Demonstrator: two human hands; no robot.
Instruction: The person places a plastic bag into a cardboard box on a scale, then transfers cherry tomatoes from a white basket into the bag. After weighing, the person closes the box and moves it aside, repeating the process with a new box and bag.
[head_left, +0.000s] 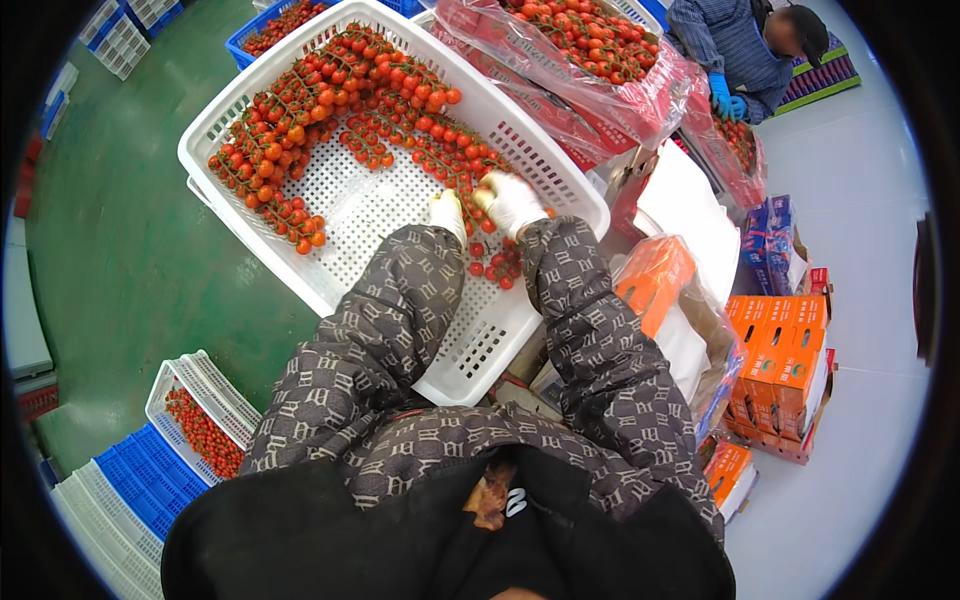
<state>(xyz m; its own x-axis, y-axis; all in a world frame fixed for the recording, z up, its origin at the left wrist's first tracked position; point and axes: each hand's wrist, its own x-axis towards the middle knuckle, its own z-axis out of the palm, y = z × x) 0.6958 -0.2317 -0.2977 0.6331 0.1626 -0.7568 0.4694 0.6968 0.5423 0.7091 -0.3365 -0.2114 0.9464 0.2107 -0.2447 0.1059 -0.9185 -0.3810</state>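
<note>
A large white plastic crate with a perforated floor is in front of me, tilted in the view. Trusses of red and orange cherry tomatoes are heaped along its far and left sides. My left hand, in a white glove with yellowed fingertips, is at the near end of the right-hand row of tomatoes. Beside it my right hand, gloved the same way and blurred at the fingers, curls over a tomato truss. What the fingers grip is hidden. Below the hands, a small tomato truss lies on the crate floor.
Red cartons in clear plastic, filled with tomatoes, stand beyond the crate. A person in blue gloves works at another bag. Orange cartons and white sheets are at right. Stacked blue crates stand lower left on the green floor.
</note>
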